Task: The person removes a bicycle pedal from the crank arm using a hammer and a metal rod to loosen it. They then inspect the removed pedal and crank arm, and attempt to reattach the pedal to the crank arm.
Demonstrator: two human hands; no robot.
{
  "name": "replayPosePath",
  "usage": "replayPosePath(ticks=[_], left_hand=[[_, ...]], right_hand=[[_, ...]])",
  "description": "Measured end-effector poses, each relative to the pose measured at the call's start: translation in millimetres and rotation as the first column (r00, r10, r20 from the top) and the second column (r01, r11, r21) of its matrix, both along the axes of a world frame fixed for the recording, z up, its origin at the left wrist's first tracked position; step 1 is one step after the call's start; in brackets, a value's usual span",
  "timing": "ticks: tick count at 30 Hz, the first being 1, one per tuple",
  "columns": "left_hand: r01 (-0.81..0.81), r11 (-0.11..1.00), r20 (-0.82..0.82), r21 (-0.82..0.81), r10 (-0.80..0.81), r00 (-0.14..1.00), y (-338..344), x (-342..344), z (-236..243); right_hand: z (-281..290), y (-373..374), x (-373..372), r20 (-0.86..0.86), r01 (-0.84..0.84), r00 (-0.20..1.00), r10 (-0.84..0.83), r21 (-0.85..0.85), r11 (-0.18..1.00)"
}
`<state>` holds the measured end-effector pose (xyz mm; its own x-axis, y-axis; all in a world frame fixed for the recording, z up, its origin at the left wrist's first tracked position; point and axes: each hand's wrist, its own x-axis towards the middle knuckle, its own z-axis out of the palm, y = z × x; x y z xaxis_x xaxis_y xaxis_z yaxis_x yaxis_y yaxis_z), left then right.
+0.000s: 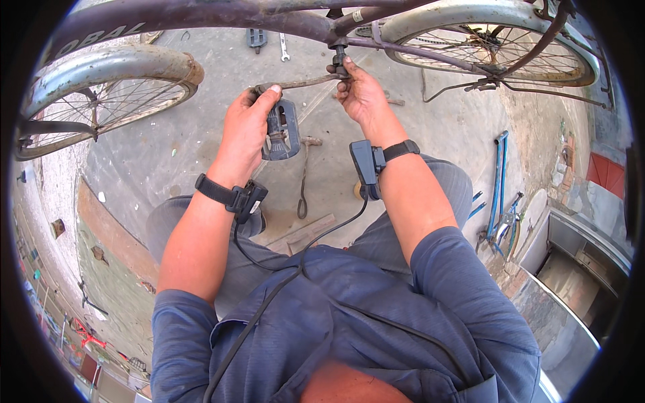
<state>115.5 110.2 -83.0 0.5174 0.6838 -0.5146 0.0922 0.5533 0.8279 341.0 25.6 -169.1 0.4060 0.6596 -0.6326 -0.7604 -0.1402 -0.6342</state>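
Observation:
A bicycle crank arm [306, 83] lies crosswise between my hands, below the purple bicycle frame [269, 15]. My left hand [243, 127] is closed round its left end, thumb on top. A black pedal [293, 127] hangs from that end, beside my left fingers. My right hand [364, 97] pinches the crank's other end between thumb and fingers, right at the dark axle [340, 55] that sticks down from the frame. The fingers partly hide this joint, so I cannot tell how far the crank sits on the axle.
Wheels stand at left [101, 101] and right [484, 47]. Another pedal [256, 39] and a spanner [285, 48] lie on the floor beyond my hands. A hammer [306, 171] lies between my knees, near a wooden board [306, 234]. Blue tubes [498, 174] lie at right. A cable [322, 238] joins my wrist devices.

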Motion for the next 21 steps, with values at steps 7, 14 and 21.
replayPosePath(ticks=[7, 14, 21], left_hand=[[0.013, 1.000, -0.023, 0.015, -0.013, 1.000, -1.1, -2.9, 1.0], [0.013, 1.000, -0.022, 0.015, -0.013, 1.000, -8.4, -7.4, -0.7], [-0.002, 1.000, 0.007, 0.018, 0.002, 1.000, -8.5, -5.9, -3.1]], right_hand=[[1.4, -3.4, -2.7, -0.027, -0.010, 1.000, 0.010, 0.000, 1.000], [3.2, -10.4, -7.1, -0.026, -0.013, 1.000, 0.013, -0.023, 1.000], [2.0, -6.3, -5.8, -0.013, 0.015, 1.000, -0.014, 0.026, 1.000]])
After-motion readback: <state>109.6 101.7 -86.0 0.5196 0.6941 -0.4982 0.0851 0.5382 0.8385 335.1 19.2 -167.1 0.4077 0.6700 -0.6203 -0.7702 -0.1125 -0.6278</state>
